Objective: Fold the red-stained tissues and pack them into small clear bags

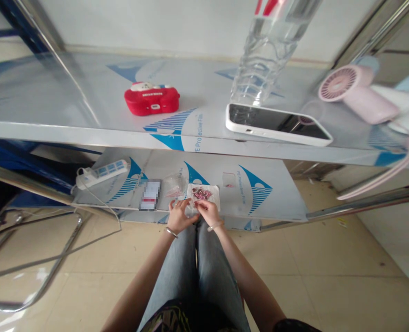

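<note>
Pink and dark red beads point(204, 193) lie in a heap on a small white tray point(215, 202) on the lower shelf. At the front edge of this tray my right hand point(208, 212) pinches its thumb and fingers together on something too small to make out. Just left of it, my left hand point(180, 216) has its fingers bent and apart, its fingertips near the right hand's. Whether a tiny item sits between them is unclear. A clear plastic bag point(174, 185) lies left of the tray, and a small clear bag point(228, 180) with a few reddish bits lies to its right.
A phone point(150, 195) and a white power strip point(102, 174) lie left on the lower shelf point(280, 198). The upper shelf point(100, 110) holds a red case point(151, 100), a white-edged phone point(278, 125), a water bottle point(264, 60) and a pink fan point(359, 92). A cable hangs at left.
</note>
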`<action>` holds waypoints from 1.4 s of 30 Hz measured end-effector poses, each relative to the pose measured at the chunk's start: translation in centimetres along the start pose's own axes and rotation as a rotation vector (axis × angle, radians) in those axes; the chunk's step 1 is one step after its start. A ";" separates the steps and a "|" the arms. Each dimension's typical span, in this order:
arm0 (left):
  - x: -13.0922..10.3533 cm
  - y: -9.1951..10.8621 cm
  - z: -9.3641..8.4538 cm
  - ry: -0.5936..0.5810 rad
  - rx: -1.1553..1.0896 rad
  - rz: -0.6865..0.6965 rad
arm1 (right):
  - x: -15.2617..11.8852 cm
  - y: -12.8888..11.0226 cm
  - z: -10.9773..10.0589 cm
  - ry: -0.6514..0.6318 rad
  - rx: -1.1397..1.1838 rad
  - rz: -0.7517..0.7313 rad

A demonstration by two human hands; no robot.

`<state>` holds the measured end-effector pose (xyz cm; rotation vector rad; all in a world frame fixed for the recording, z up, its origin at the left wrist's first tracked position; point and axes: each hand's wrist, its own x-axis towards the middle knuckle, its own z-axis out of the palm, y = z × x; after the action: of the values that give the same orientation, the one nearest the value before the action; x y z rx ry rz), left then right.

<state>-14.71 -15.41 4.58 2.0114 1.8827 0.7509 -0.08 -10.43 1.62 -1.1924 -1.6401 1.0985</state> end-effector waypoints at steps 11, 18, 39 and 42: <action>0.0 -1.1 -1.1 0.068 -0.038 -0.090 | 2.0 5.3 0.9 0.031 -0.565 0.081; 0.1 -1.6 -0.8 0.060 -0.092 -0.117 | 2.6 5.6 1.7 0.119 -0.437 0.030; 2.3 -0.9 -0.4 0.093 -0.213 -0.090 | 2.2 6.2 -1.4 0.168 -0.484 0.016; 2.2 -0.8 -0.8 0.085 -0.233 -0.065 | 2.2 6.2 -0.7 0.120 -0.569 0.020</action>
<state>-15.78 -13.23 5.24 1.7933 1.8021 1.0017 1.76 -7.11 -3.83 -1.5974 -1.9104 0.5621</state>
